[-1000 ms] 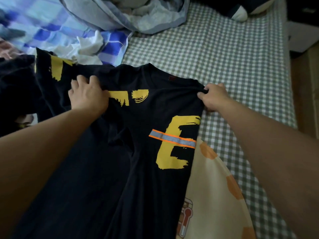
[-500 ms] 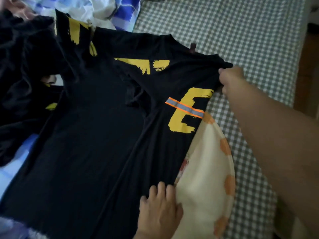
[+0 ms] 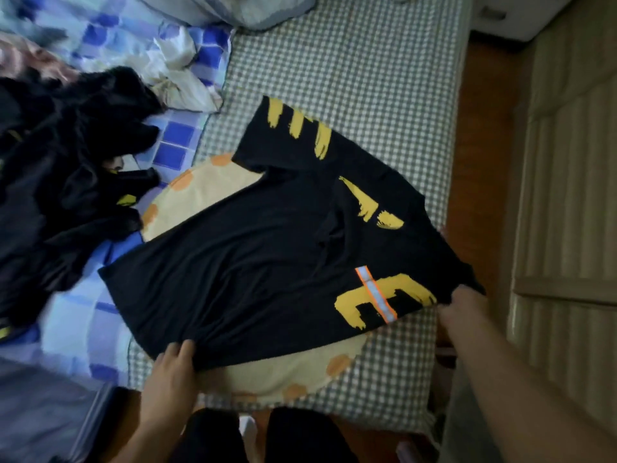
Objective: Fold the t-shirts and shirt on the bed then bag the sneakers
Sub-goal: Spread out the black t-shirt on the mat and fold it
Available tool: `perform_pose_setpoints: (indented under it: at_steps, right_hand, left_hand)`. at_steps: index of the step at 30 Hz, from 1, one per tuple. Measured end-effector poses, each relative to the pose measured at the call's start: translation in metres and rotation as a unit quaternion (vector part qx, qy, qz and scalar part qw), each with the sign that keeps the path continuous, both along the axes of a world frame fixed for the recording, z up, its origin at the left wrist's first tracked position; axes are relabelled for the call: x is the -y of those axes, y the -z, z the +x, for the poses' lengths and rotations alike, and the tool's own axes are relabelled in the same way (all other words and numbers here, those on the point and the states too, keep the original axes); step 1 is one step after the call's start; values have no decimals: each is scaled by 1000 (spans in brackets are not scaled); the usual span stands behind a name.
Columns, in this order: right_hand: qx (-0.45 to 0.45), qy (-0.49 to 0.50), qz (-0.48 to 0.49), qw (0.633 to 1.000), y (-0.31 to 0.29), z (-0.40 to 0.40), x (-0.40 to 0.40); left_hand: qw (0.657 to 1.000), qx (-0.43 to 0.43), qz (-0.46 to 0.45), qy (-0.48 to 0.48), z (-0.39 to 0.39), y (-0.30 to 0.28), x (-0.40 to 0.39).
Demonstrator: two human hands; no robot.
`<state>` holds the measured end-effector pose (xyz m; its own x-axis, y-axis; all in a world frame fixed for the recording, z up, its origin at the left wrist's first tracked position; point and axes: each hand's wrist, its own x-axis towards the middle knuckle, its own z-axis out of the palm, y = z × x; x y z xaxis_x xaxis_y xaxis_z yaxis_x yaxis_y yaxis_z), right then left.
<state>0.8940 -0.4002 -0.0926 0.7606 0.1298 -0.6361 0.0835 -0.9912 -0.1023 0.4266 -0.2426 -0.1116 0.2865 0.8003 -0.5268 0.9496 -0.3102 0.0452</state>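
We are spreading the black t-shirt (image 3: 253, 262) flat, left hand (image 3: 170, 379) and right hand (image 3: 464, 309) pinching its edges; next, fold

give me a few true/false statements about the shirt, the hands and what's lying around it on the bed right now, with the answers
1. The black t-shirt lies spread open on the bed, not yet folded. True.
2. The left hand holds the shirt at its collar. False: it grips the bottom hem, near the bed's front edge.
3. The right hand holds the shirt by the sleeve with the yellow print. True.
4. The shirt rests partly on a round cream cushion with orange spots. True.
5. The shirt's printing is white. False: it is yellow, with a grey and orange strip across one letter.
6. The pile of dark clothes lies to the right of the shirt. False: it is heaped to the left.
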Motion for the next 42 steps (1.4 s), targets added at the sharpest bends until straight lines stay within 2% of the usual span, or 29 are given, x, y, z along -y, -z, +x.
perform_pose_setpoints:
  at_steps: [2, 3, 6, 7, 8, 9, 10, 11, 12, 13, 17, 19, 21, 23, 26, 29, 32, 33, 36, 37, 39, 40, 41, 42]
  right_hand:
    - [-37, 52, 58, 996, -34, -36, 14]
    - [-41, 47, 80, 995, -53, -48, 8]
    - [-53, 93, 205, 973, -101, -35, -49]
    - [-58, 117, 272, 953, -124, -24, -77]
    - [-64, 186, 364, 910, -148, -4, -110]
    - [-92, 307, 476, 819, -178, 15, -145]
    - [-151, 440, 570, 678, -210, 35, -177]
    - [-204, 521, 631, 537, -244, 53, -207]
    - [-235, 539, 671, 453, -279, 67, -228]
    - [-247, 529, 695, 418, -312, 77, -246]
    - [-212, 488, 771, 348, -400, 99, -267]
    - [-180, 473, 793, 339, -422, 94, -259]
    - [-148, 468, 798, 351, -428, 79, -246]
    - [-132, 467, 788, 379, -421, 50, -230]
    - [-104, 489, 762, 410, -382, 0, -200]
    - [-92, 537, 727, 418, -316, -55, -163]
    - [-62, 594, 652, 468, -235, -108, -123]
    - [-57, 619, 622, 475, -199, -120, -108]
    - [-70, 704, 533, 464, -89, -156, -61]
    - [-76, 714, 501, 484, -40, -163, -41]
    - [-10, 623, 417, 662, 62, -182, 8]
    - [-12, 601, 405, 689, 74, -186, 10]
    - [-51, 639, 442, 627, 78, -193, 1]
    - [-23, 648, 451, 613, 98, -198, 8]
  left_hand:
    - [999, -17, 36, -26, -26, -38, -35]
    - [998, -15, 60, -25, -33, -59, -58]
    - [987, -3, 159, 16, -21, -126, -149]
    - [981, 4, 190, 27, -10, -148, -188]
    - [974, 21, 224, 28, 4, -175, -225]
    - [965, 47, 257, 20, 19, -204, -263]
    - [955, 73, 287, 6, 35, -237, -296]
    - [944, 96, 315, -7, 50, -271, -326]
    - [931, 121, 345, -13, 63, -306, -351]
    - [916, 145, 374, -9, 75, -340, -371]
    - [862, 199, 464, 36, 99, -446, -417]
    - [849, 220, 478, 55, 100, -468, -430]
    - [845, 234, 475, 72, 95, -470, -437]
    - [848, 237, 466, 94, 85, -454, -440]
    - [865, 245, 419, 124, 60, -401, -436]
    - [888, 251, 353, 155, 25, -317, -418]
    - [893, 246, 300, 230, -17, -214, -390]
    - [894, 241, 284, 248, -31, -177, -378]
    - [910, 215, 208, 286, -69, -60, -332]
    - [914, 196, 177, 308, -77, -24, -319]
    - [910, 154, 130, 362, -95, 67, -293]
    - [915, 136, 104, 367, -102, 83, -289]
    - [926, 114, 92, 349, -106, 95, -287]
    - [928, 117, 92, 341, -110, 114, -285]
